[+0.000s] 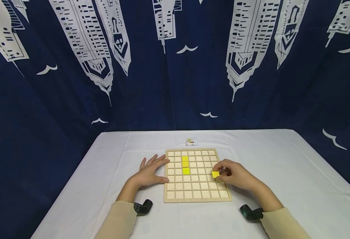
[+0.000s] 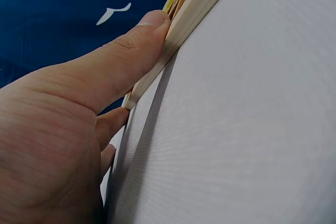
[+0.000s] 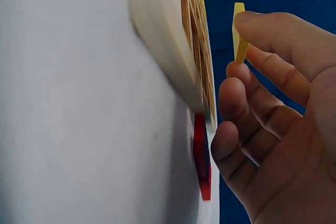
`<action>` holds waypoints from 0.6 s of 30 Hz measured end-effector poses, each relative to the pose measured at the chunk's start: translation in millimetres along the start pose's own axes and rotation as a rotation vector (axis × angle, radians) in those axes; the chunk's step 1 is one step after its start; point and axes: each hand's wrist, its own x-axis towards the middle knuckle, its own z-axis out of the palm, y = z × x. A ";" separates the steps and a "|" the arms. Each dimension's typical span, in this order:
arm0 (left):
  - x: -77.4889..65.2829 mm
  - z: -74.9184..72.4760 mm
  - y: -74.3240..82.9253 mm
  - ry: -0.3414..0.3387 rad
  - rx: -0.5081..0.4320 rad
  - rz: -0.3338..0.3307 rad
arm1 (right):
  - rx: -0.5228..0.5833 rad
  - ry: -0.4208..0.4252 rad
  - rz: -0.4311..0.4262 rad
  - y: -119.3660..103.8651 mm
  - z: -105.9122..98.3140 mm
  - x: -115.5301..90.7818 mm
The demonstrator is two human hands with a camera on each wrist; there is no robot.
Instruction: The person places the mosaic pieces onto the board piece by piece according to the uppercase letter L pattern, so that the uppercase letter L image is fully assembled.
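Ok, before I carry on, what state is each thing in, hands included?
Gridded wooden board: flat, partly filled.
Three yellow tiles: set in the grid, in one column.
Held yellow tile: raised off the board.
Left hand: fingers spread, touching the board's left edge.
Right hand: pinching that tile.
Pattern card: lying flat, beyond the board's far edge.
Red piece: lying beside the board.

Even light, soft shadows, blurred board edge (image 3: pixel 164 40)

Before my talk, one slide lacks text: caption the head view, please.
Right hand pinches a yellow tile above a gridded board bearing three yellow tiles; left hand touches the board's edge.
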 end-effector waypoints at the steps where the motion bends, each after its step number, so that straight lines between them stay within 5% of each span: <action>1: 0.0 0.0 0.1 0.000 -0.001 -0.001 | -0.002 -0.002 -0.003 -1.2 0.9 0.9; 18: 0.7 0.1 0.5 0.002 0.016 -0.010 | -0.034 -0.016 -0.036 -31.5 19.0 26.3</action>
